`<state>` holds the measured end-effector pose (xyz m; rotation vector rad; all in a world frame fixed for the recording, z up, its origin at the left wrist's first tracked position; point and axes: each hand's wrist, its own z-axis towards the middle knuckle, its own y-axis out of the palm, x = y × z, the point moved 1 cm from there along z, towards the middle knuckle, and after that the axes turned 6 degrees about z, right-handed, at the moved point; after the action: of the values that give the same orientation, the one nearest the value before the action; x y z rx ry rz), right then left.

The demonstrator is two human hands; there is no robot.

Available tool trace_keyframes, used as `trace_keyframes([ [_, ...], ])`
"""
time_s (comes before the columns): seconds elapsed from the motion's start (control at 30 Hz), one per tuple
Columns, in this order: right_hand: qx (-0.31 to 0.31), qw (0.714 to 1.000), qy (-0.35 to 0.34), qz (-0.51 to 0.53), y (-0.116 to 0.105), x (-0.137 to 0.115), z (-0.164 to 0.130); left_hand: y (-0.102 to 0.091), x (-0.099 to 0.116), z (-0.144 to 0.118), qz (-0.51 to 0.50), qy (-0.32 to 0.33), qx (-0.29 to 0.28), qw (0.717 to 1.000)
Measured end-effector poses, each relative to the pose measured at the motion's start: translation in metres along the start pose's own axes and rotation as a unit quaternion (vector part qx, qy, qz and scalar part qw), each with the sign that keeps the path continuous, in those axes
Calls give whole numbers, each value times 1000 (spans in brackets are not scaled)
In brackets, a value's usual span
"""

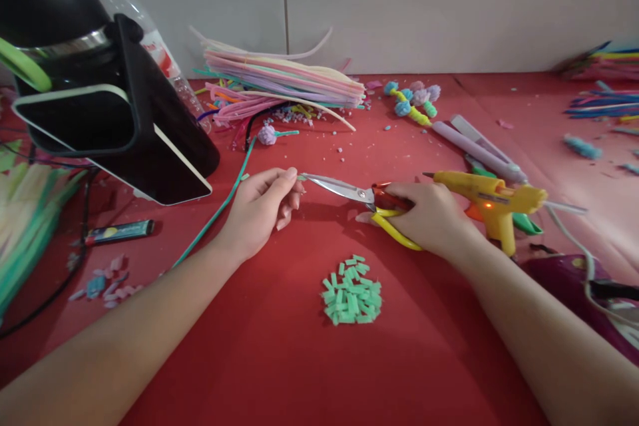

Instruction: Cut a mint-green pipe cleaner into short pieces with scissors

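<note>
Between thumb and fingers, my left hand (267, 203) pinches a short green pipe cleaner (301, 178), mostly hidden by the hand. My right hand (429, 213) is wrapped round the red and yellow handles of a pair of scissors (344, 190). The blades look nearly closed, and their tips meet the green end at my left fingertips. Below the scissors lies a pile of short cut green pieces (352, 293). A long teal pipe cleaner (214, 216) runs along the table beside my left wrist.
A yellow glue gun (492, 200) with a lit orange light lies right of my right hand, near a lilac hair straightener (479, 146). Bundled pastel pipe cleaners (289, 76) lie at the back. A large black bottle (174, 133) stands left, near a small tube (120, 231).
</note>
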<state>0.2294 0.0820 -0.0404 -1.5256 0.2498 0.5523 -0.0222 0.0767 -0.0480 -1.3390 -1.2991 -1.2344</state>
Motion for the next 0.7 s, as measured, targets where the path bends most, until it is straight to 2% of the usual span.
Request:
trace_keyframes([
  [0.7,-10,1000,-11,5,0,0,-4,-2,-2,-1,6,17,-16,1000],
])
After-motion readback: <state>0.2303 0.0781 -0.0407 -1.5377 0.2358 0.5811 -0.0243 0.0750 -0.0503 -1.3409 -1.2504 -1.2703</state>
